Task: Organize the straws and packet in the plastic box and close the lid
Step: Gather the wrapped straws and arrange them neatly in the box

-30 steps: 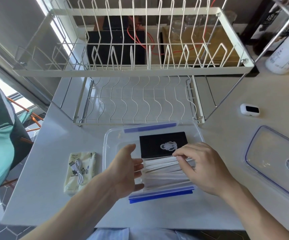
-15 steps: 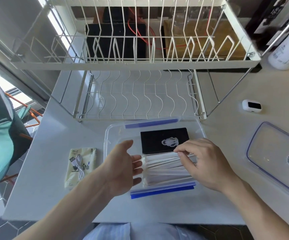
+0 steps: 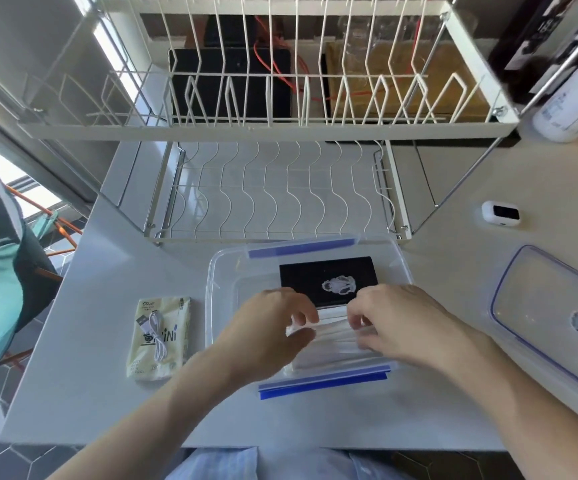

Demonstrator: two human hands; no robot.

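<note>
Both hands reach into the clear plastic box (image 3: 223,271): the left hand (image 3: 266,336) has its fingers curled round the left ends of the paper-wrapped straws (image 3: 332,337), thumb below and fingertips above, a grasping grip; the right hand (image 3: 401,325) pinches the right ends of the same bundle with bent fingers. Thin, flat and white, the straws lie crosswise in the near half of the box. Behind them, flat on the box floor, lies a black rectangular packet (image 3: 329,277) with a white figure printed on it. 2 blue latch strips edge the box's far and near rims. Well to the right on the pale, smooth table (image 3: 90,393) rests the transparent lid (image 3: 550,306), rounded at the corners, with a blue seal line and a blue label. Left of the box lies a cream tissue pack (image 3: 159,337) with a coiled white cable (image 3: 154,336) on top. Beyond stands a white wire dish rack (image 3: 273,133).
</note>
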